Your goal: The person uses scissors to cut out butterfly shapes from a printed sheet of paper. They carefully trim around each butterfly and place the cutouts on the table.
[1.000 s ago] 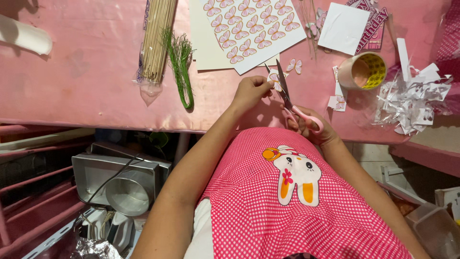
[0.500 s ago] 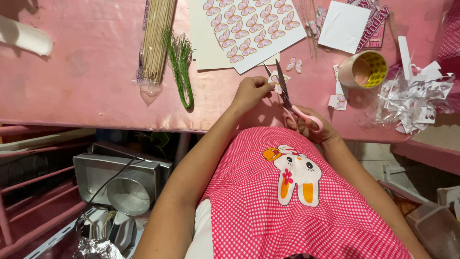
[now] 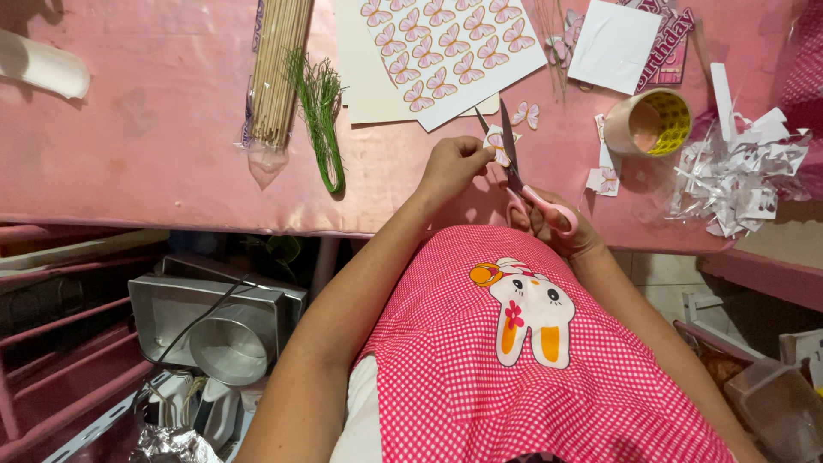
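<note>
Pinching a butterfly cutout, left hand meets open scissors near table edge.

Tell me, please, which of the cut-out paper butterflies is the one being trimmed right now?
The small butterfly piece pinched in the left hand, at the blades of the pink-handled scissors. The loose butterfly and those on the printed sheet lie untouched.

Warm even light, soft shadows, sharp focus, wide-angle bending at edges.
</note>
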